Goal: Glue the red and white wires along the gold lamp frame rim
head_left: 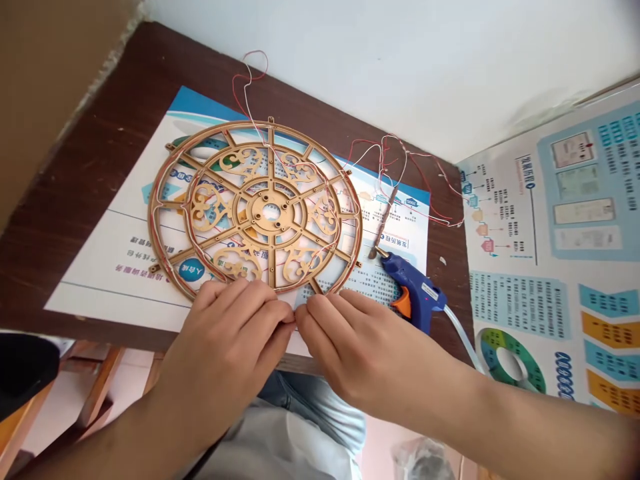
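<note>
“Tabletop first: what is seen, going left to right from the round gold frame (pixel 286 217)?”

“Dark brown wooden table (pixel 85 180) is shown to the left of the frame, with a brownish wall (pixel 60 47) beyond. Slatted wooden furniture (pixel 103 387) is seen low on that side. Under the frame, a glossy printed sheet (pixel 120 233) is laid, and the table is backed by a pale wall (pixel 400 60).”

“And the frame itself?”

“It is laid flat on the sheet, built of smooth rings, straight spokes and scrolled openwork. Red and white wires (pixel 233 87) are run along its rings and looped beyond its far edge.”

“How are the hands held?”

“At its near rim, the left hand (pixel 233 333) is curled narrow, and just beside it the right hand (pixel 355 340) is curled likewise. Whether anything is pinched cannot be told.”

“To the right of the frame?”

“A thin, rough brown strip (pixel 387 220) is seen, tangled wire above it. By its lower end a blue plastic glue gun (pixel 425 290) is placed, orange-triggered and fitted with a whitish cord (pixel 465 337). Farther right, a printed poster (pixel 530 293) is shown.”
</note>
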The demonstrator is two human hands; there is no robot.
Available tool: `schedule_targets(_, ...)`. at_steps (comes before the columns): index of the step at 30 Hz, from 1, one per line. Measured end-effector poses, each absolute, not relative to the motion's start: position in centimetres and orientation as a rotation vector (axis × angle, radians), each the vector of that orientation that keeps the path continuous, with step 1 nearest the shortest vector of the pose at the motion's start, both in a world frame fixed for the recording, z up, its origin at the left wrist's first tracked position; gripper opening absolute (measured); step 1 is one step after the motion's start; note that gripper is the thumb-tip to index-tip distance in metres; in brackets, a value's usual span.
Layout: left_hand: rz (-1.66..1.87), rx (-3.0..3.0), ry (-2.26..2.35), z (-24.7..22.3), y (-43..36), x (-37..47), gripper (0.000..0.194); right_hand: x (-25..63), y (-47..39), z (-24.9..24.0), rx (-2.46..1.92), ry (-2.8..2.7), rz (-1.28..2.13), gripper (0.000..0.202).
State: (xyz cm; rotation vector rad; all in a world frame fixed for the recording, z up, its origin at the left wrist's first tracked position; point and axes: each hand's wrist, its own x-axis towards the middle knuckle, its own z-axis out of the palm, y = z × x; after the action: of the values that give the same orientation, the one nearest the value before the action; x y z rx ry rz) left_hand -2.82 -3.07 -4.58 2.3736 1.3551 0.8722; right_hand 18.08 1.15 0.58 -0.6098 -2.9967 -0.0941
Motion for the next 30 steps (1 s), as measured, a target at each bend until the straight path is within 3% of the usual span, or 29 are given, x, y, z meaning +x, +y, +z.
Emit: schedule_targets(30, 0.813, 2.357, 1.326, -4.6, -3.1, -2.7, 0.022, 19.4, 1.5, 0.3, -0.898, -2.898, 0.019, 0.034)
